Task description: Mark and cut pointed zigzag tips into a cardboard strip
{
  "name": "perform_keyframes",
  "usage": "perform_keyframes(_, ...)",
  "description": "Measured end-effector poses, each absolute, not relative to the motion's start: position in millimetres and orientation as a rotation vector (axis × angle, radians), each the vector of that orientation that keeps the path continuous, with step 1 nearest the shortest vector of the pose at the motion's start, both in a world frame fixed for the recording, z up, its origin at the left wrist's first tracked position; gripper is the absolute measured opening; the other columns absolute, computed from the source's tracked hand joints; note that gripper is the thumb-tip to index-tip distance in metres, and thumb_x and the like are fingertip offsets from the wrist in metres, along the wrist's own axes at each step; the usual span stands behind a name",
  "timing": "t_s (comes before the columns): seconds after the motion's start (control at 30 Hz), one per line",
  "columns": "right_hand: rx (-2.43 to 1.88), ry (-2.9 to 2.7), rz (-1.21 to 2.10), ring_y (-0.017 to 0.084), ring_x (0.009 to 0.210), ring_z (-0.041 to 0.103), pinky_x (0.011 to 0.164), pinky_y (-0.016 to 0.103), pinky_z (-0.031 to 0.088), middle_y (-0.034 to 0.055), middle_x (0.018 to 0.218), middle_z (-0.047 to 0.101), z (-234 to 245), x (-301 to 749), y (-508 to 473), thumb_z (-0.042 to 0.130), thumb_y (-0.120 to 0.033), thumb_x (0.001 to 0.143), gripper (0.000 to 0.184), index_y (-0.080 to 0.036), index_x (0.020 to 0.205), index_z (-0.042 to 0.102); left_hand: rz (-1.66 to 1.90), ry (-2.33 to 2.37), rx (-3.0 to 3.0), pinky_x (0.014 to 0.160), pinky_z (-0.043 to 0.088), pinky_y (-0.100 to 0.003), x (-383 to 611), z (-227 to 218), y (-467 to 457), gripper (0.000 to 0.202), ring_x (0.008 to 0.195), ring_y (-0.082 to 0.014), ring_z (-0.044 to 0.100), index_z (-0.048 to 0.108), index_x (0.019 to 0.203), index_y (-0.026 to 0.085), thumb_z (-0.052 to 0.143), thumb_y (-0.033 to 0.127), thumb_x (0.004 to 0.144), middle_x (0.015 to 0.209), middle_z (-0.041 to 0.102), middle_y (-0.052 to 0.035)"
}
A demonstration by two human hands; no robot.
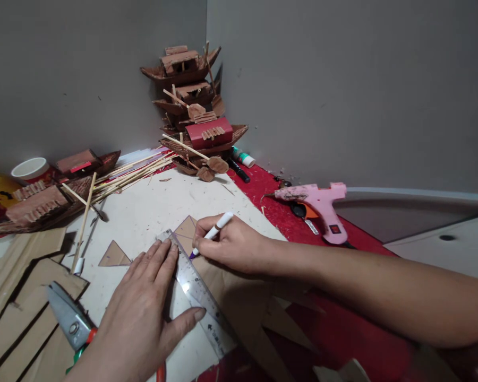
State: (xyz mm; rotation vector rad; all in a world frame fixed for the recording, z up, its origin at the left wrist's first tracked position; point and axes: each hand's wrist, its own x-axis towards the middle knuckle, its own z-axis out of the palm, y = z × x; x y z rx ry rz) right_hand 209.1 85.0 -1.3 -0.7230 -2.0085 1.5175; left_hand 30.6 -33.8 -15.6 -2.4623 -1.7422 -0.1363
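My left hand [139,300] lies with fingers stretched over a clear plastic ruler [195,292], pressing it along the edge of a brown cardboard piece [233,289]. In my right hand [237,246] is a white marker [219,226], tilted, its purple tip on the cardboard beside the ruler's edge. Purple lines show on the cardboard's far corner. A small cardboard triangle [113,255] with purple outlines rests on the white board [159,196], just beyond my left fingers. Shears [69,315] with red and green handles lie to the left, partly hidden by my left hand.
Stacked model boats [211,135] stand in the far corner, with more boats [56,204] at left. Thin wooden sticks [139,172] lie between them. A pink glue gun [318,201] sits on the red surface at right. Cardboard strips [24,297] fill the near left.
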Motion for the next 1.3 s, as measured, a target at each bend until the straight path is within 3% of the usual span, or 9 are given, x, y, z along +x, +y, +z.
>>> perform_keyframes(1.03, -0.774, -2.093, 1.495, 0.008, 0.055, 0.041, 0.052, 0.021, 0.034, -0.0061, 0.058, 0.047, 0.3, 211.2, 83.7, 0.049, -0.009, 0.069, 0.012, -0.017, 0.062, 0.051, -0.118, -1.794, -2.49, 0.104, 0.043, -0.055, 29.0, -15.2, -34.8, 0.087, 0.137, -0.0348, 0.039, 0.03, 0.149, 0.011, 0.052, 0.063, 0.082, 0.152, 0.036, -0.0192)
perform_keyframes(1.3, -0.882, -1.896, 1.545, 0.007, 0.05, 0.043, 0.047, 0.019, 0.034, -0.0053, 0.056, 0.051, 4.2, 212.2, 83.1, 0.052, -0.009, 0.072, 0.011, -0.016, 0.067, 0.058, -0.116, -1.713, -2.444, 0.101, 0.046, -0.055, 30.8, -14.7, -36.0, 0.085, 0.132, -0.036, 0.046, 0.038, 0.144, 0.007, 0.05, 0.065, 0.082, 0.147, 0.043, -0.0218)
